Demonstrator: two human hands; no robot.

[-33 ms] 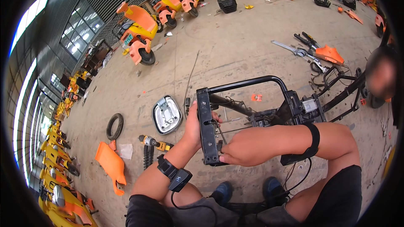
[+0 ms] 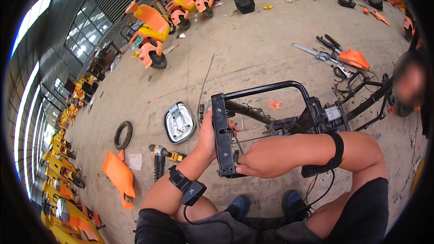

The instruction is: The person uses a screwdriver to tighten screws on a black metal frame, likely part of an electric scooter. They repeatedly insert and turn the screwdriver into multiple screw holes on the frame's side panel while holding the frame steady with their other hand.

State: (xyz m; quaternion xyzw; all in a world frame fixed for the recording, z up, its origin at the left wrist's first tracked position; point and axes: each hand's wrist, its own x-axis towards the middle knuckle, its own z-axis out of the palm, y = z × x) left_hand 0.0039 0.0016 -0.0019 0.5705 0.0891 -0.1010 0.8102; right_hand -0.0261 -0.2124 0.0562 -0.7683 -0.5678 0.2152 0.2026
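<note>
A black metal scooter frame (image 2: pixel 266 91) stands in front of me, its flat end plate (image 2: pixel 221 140) towards my left. My left hand (image 2: pixel 209 133) is wrapped round that plate from the left, and its fingertips show through the gap on the inner side. At the plate's lower end, my right hand (image 2: pixel 260 159) is closed with the thumb by the corner. A thin dark rod (image 2: pixel 238 142) runs down to its fingers; what they grip is mostly hidden. Behind the hands, wiring and a silver box (image 2: pixel 333 113) sit on the frame.
On the floor to the left lie a grey-and-black tray-like part (image 2: pixel 179 123), a tyre (image 2: pixel 123 135), a yellow power tool (image 2: pixel 167 153) and an orange panel (image 2: pixel 120 178). Cutters (image 2: pixel 330 44) lie at the far right. A person (image 2: pixel 411 81) is close by at right; scooters (image 2: pixel 151 31) stand behind.
</note>
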